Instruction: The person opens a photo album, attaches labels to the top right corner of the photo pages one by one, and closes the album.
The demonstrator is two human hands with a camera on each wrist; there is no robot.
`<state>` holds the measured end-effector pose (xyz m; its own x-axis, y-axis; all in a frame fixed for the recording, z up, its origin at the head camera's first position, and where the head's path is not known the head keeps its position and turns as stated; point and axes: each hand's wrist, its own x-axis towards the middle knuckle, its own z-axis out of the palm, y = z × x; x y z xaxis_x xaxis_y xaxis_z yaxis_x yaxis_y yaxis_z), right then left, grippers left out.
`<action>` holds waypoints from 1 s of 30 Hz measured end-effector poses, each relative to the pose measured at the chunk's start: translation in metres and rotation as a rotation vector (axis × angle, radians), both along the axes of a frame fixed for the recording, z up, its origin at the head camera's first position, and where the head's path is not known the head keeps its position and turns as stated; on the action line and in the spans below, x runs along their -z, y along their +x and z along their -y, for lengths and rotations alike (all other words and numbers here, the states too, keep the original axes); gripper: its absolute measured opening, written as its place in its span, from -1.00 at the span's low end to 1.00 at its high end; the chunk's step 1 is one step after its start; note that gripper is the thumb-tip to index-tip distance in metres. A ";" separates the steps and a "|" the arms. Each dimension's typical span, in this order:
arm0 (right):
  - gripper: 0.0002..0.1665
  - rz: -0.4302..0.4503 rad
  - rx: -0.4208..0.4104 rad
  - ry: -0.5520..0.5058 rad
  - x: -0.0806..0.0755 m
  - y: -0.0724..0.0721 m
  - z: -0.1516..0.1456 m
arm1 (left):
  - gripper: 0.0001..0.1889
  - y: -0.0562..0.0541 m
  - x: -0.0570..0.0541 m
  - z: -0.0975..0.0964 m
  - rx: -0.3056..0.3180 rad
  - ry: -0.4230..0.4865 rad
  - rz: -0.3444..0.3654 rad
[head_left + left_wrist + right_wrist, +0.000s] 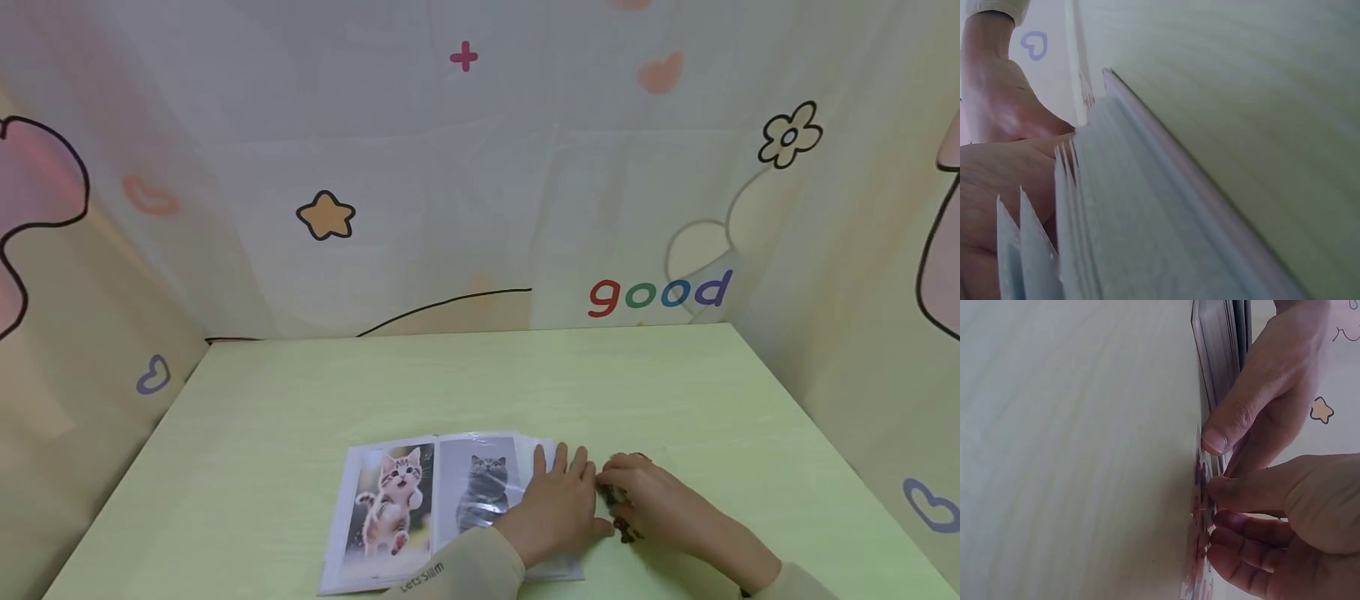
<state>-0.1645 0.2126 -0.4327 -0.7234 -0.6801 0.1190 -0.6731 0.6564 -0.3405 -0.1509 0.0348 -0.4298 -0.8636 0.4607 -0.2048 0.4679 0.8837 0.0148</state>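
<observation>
An open photo album (336,542) lies on the table, with a kitten picture (393,504) on its left page and a grey cat picture (472,492) on its right page. My left hand (558,504) rests on the right page, its fingers spread toward the outer edge. Just beside that edge, my right hand (652,500) pinches a thin printed card (1196,544) with reddish-brown patterns, mostly covered by the fingers in the head view. In the right wrist view, the left thumb lies close to the card's end. Loose page edges (1029,250) fan out in the left wrist view.
The pale green table (450,379) extends behind and to both sides of the album. A printed curtain (420,167) hangs along the table's back and sides, with a star, hearts, a flower and the word "good".
</observation>
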 end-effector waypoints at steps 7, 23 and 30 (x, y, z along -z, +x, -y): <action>-0.78 0.123 0.058 -0.044 0.001 -0.009 0.000 | -0.09 -0.001 -0.001 0.000 -0.010 -0.003 0.001; -0.77 0.194 0.079 -0.089 -0.001 -0.010 0.004 | -0.09 -0.001 0.001 -0.004 -0.024 0.011 -0.001; -0.68 0.173 0.062 -0.102 -0.001 -0.008 0.005 | -0.07 0.000 0.001 -0.004 -0.030 0.021 -0.001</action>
